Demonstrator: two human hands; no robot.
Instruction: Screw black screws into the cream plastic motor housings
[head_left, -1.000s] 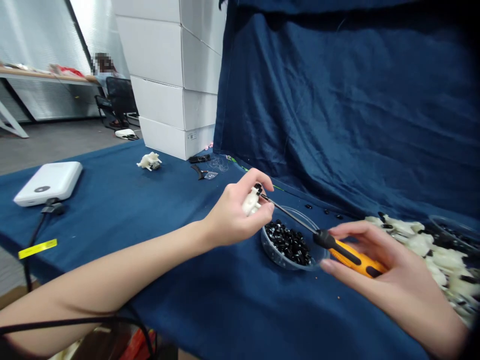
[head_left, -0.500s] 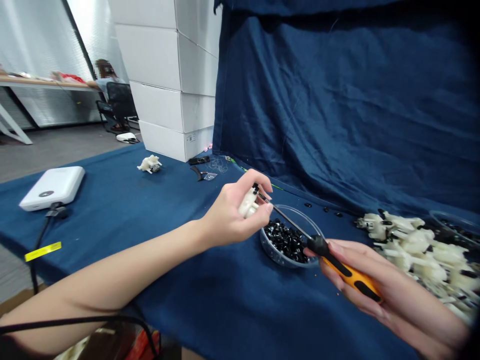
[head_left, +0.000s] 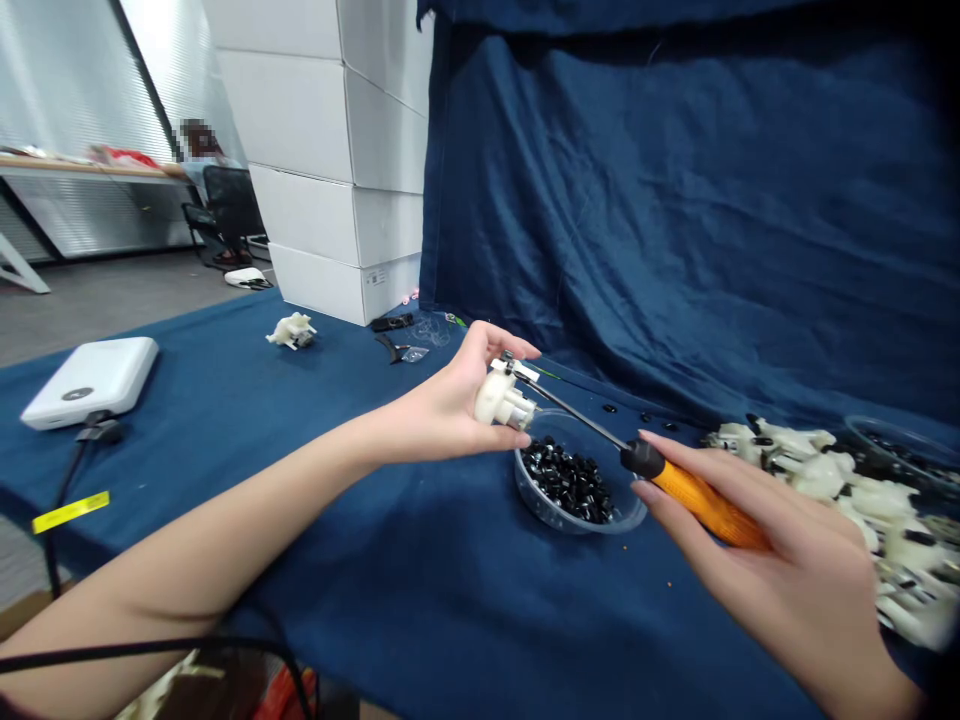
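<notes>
one camera, worn on the head, looks forward and down from just above the person's arms. it sits close over the table point(head_left: 375, 600), with the left hand point(head_left: 442, 410) and right hand point(head_left: 765, 550) near, and the boxes point(head_left: 330, 200) and curtain point(head_left: 637, 230) farther ahead.

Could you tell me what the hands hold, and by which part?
The left hand holds a white plastic part by its body, the right hand an orange screwdriver by its handle.

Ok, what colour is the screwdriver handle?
Handle: orange and black, best in the head view.
</notes>
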